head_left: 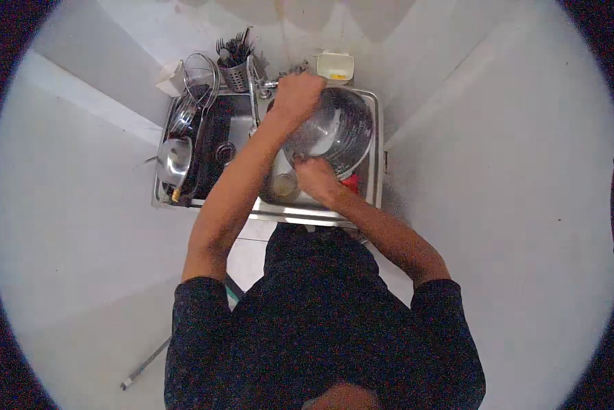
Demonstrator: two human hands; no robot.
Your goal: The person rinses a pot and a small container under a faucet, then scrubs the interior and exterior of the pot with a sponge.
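Observation:
A large, shiny metal bowl with whitish streaks inside sits tilted in the right basin of a steel sink. My right hand is closed at the bowl's near rim, fingers curled over the edge. Reaching across to the far side, my left hand is closed by the bowl's far-left rim, close to the faucet. What its fingers hold is hidden beneath the hand. Below the bowl, a small round cup or glass stands in the basin. Something red shows beside my right wrist.
In the left basin, a rack along the side holds a metal pan or bowl and other utensils. Behind stand a wire strainer, a perforated cutlery holder with forks, and a pale tub. Walls rise close on both sides.

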